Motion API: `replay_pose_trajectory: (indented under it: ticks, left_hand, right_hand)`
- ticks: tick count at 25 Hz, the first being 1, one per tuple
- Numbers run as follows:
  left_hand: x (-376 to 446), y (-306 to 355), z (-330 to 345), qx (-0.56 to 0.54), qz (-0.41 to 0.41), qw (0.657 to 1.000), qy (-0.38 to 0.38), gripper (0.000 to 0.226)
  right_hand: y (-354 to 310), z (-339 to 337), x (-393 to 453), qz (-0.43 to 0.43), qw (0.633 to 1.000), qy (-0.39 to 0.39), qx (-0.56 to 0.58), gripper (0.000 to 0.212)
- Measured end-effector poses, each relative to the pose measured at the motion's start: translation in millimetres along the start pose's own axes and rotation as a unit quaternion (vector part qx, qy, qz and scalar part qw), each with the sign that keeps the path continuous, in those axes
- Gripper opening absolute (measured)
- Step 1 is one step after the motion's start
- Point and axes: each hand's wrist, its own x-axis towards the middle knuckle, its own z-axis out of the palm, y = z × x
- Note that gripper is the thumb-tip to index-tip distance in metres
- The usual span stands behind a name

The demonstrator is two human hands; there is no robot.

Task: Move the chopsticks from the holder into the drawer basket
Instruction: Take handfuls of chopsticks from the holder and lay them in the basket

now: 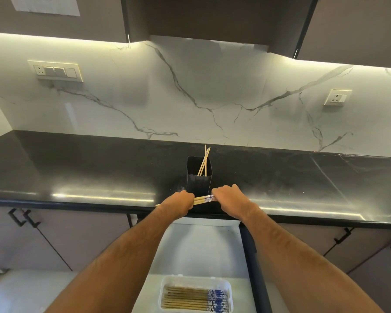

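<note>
head-worn view, forward and down over counter (99, 168)

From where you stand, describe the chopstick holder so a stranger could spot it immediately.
Start at the long black countertop under the white marble backsplash. Near its front edge, just beyond the left hand and right hand, stands the chopstick holder. It is a dark, upright, square-sided open tube with a few chopsticks leaning inside, unlike the flat white basket in the open drawer below.

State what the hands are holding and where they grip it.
A small bundle of chopsticks, held level: left hand around the plain end, right hand on the blue-patterned end.
</note>
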Motion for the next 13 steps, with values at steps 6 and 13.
replay_pose_trajectory:
  ticks: [6,13]
  left_hand:
    - [-20.6,19.9,41.7,0.012,0.014,1.0,0.019,0.018]
    - [-48.9,15.2,118.3,0.01,0.042,0.999,-0.011,0.015]
  right_hand:
    - [-42.6,43.4,-16.6,-0.003,0.996,-0.072,0.045,0.022]
    - [-65.7,112.5,-57.4,0.013,0.995,-0.085,0.053,0.014]
